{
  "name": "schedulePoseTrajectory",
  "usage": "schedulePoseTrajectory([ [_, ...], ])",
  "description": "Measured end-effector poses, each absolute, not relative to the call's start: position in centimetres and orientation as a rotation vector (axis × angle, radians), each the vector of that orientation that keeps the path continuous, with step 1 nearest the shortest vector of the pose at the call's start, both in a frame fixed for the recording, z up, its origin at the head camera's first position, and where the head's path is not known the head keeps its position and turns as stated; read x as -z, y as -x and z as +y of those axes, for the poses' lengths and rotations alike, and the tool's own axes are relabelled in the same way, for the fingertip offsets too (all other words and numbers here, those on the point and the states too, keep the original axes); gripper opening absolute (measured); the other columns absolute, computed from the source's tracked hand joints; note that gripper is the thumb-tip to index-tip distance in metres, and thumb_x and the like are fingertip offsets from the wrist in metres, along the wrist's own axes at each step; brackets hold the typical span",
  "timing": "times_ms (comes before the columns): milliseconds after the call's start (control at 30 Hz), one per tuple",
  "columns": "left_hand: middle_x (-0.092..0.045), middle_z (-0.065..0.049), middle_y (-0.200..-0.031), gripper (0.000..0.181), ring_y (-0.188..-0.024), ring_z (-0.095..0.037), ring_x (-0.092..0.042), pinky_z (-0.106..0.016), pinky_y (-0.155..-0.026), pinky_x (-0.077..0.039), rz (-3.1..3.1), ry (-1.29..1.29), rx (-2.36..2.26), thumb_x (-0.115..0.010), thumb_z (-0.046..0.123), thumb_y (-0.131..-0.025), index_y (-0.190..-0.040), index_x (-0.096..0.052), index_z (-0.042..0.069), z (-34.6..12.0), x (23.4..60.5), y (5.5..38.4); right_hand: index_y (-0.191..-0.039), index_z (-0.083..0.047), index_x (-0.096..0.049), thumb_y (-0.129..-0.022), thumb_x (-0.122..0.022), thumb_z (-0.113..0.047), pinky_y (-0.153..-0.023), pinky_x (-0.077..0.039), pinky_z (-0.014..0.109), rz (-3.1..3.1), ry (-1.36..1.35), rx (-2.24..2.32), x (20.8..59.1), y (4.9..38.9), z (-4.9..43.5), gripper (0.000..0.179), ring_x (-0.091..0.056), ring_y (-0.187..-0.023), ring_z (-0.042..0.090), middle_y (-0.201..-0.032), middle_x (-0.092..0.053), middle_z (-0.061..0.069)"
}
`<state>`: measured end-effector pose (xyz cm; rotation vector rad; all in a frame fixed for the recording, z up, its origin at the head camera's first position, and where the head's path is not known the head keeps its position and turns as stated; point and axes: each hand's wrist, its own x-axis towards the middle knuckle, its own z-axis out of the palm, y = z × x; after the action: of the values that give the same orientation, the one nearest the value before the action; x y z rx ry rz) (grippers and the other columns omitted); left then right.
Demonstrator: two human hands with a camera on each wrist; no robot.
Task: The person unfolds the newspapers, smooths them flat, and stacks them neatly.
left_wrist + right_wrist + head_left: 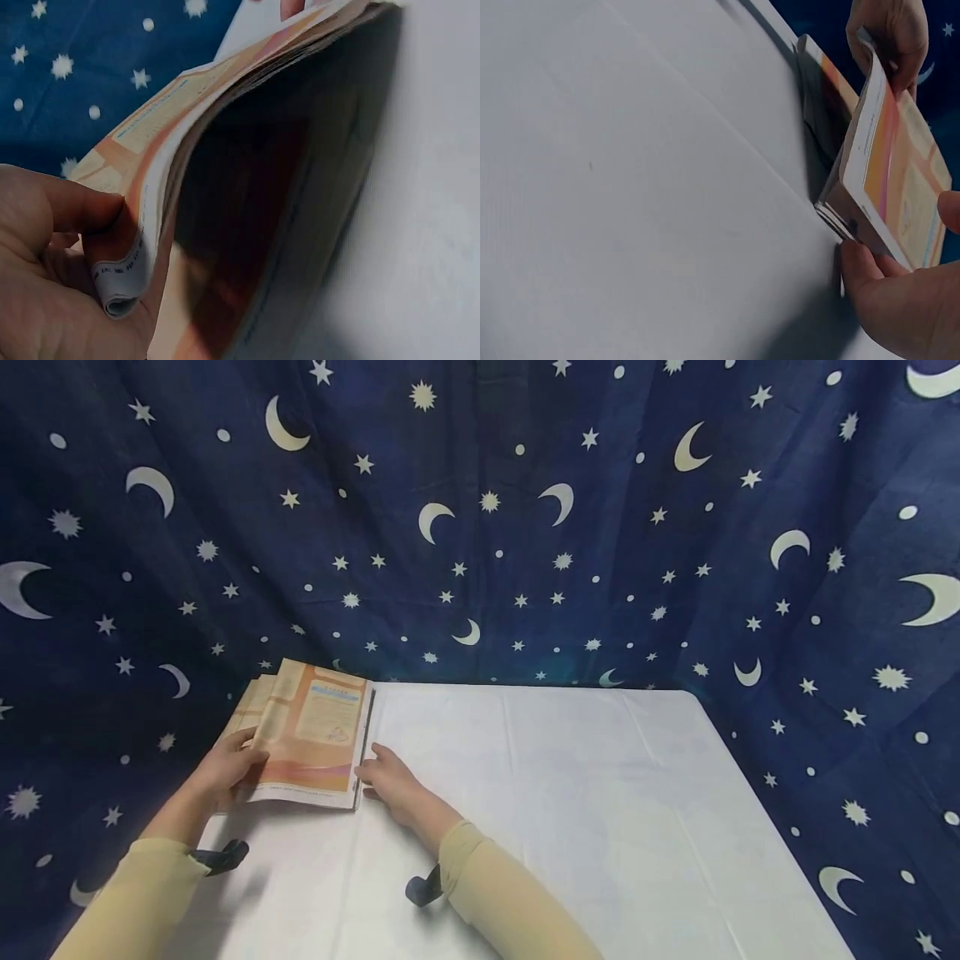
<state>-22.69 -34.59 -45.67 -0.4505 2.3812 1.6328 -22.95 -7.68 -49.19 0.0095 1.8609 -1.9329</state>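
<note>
A paperback book [318,739] with an orange and cream cover lies at the left of the white table. My left hand [227,766] pinches the free edge of its upper part between thumb and fingers. In the left wrist view, the cover and a layer of pages [142,225] bend up and roll over at the corner, with a dark gap opening onto the printed page beneath. My right hand [396,787] is at the opposite edge, its fingertips touching the spine [855,210]. Those fingers are mostly straight and hold nothing curled in them.
The white tabletop [562,810] spreads to the right of the book. A dark blue curtain [495,460] with moons and stars hangs behind and beside the table. Black straps [221,857] show at the wrists, by the pale yellow sleeves.
</note>
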Motion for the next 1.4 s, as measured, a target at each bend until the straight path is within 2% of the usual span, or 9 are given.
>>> schedulePoseTrajectory([
  [133,-0.056,-0.017,-0.123,0.072,-0.087,-0.014,-0.065,-0.033,-0.071,-0.059,2.281,0.378,-1.766,-0.047,0.006,-0.106,-0.164,-0.006,0.006,-33.0,45.0,22.8,-0.159,-0.003,-0.029,-0.093,-0.069,-0.019,-0.106,-0.048,0.045,1.862,-0.045,1.959,49.4,23.8,-6.6,0.079,-0.06,-0.125,0.029,-0.144,-0.056,0.018],
  [233,-0.052,-0.017,-0.131,0.075,-0.09,-0.01,-0.065,-0.03,-0.075,-0.06,2.205,0.357,-1.85,-0.049,0.008,-0.106,-0.165,-0.003,0.009,-31.5,44.3,23.0,-0.161,-0.002,-0.023,-0.091,-0.071,-0.019,-0.105,-0.049,0.042,1.824,-0.066,2.001,49.2,24.7,-5.4,0.087,-0.063,-0.12,0.025,-0.142,-0.057,0.016],
  [367,-0.039,-0.024,-0.149,0.075,-0.097,-0.011,-0.063,-0.028,-0.078,-0.059,2.179,0.333,-1.898,-0.049,0.009,-0.106,-0.165,-0.003,0.01,-29.3,43.8,23.2,-0.162,-0.002,-0.021,-0.092,-0.069,-0.015,-0.096,-0.055,0.037,1.776,-0.08,2.053,48.8,25.9,-3.3,0.086,-0.067,-0.109,0.021,-0.129,-0.063,0.012],
  [500,-0.035,-0.025,-0.156,0.074,-0.112,-0.022,-0.059,-0.027,-0.08,-0.057,2.188,0.34,-1.898,-0.051,0.009,-0.106,-0.166,-0.008,0.011,-27.1,43.8,23.3,-0.16,-0.001,-0.028,-0.094,-0.066,-0.011,-0.084,-0.058,0.031,1.828,-0.072,2.044,48.3,26.5,-0.9,0.077,-0.067,-0.102,0.021,-0.119,-0.065,0.011],
  [633,-0.038,-0.025,-0.156,0.074,-0.123,-0.029,-0.055,-0.026,-0.083,-0.055,2.195,0.323,-1.898,-0.052,0.007,-0.105,-0.165,-0.01,0.009,-25.0,44.1,23.4,-0.152,-0.001,-0.045,-0.093,-0.065,-0.008,-0.072,-0.057,0.027,1.929,-0.049,1.995,47.9,26.9,1.3,0.062,-0.067,-0.097,0.02,-0.117,-0.068,0.011],
  [767,-0.043,-0.024,-0.152,0.073,-0.122,-0.025,-0.057,-0.026,-0.088,-0.053,2.167,0.294,-1.924,-0.053,0.004,-0.103,-0.164,-0.011,0.006,-23.4,44.8,23.7,-0.146,-0.002,-0.053,-0.093,-0.063,-0.006,-0.071,-0.056,0.03,2.049,-0.019,1.927,47.7,27.2,3.4,0.055,-0.066,-0.092,0.019,-0.118,-0.069,0.011],
  [967,-0.047,-0.02,-0.147,0.07,-0.12,-0.027,-0.054,-0.03,-0.09,-0.052,2.154,0.343,-1.842,-0.051,0.01,-0.1,-0.163,-0.02,0.007,-21.0,45.3,23.9,-0.149,-0.003,-0.049,-0.095,-0.061,-0.005,-0.071,-0.055,0.028,2.172,-0.011,1.844,47.4,27.1,6.3,0.056,-0.067,-0.094,0.02,-0.123,-0.07,0.014],
  [1133,-0.052,-0.021,-0.143,0.065,-0.118,-0.03,-0.061,-0.04,-0.094,-0.057,2.107,0.296,-1.857,-0.05,0.008,-0.101,-0.161,-0.025,0.005,-19.0,45.6,23.9,-0.151,-0.005,-0.046,-0.096,-0.06,-0.007,-0.075,-0.056,0.029,2.227,-0.031,1.792,47.1,26.7,8.6,0.056,-0.068,-0.099,0.02,-0.127,-0.068,0.013],
  [1400,-0.064,-0.019,-0.128,0.06,-0.091,-0.021,-0.069,-0.035,-0.073,-0.059,2.213,0.208,-1.79,-0.056,0.006,-0.1,-0.156,-0.035,0.005,-15.0,47.0,23.5,-0.15,-0.003,-0.045,-0.096,-0.058,-0.004,-0.075,-0.057,0.032,2.28,-0.058,1.746,47.3,26.2,12.6,0.056,-0.068,-0.097,0.021,-0.125,-0.069,0.014],
])
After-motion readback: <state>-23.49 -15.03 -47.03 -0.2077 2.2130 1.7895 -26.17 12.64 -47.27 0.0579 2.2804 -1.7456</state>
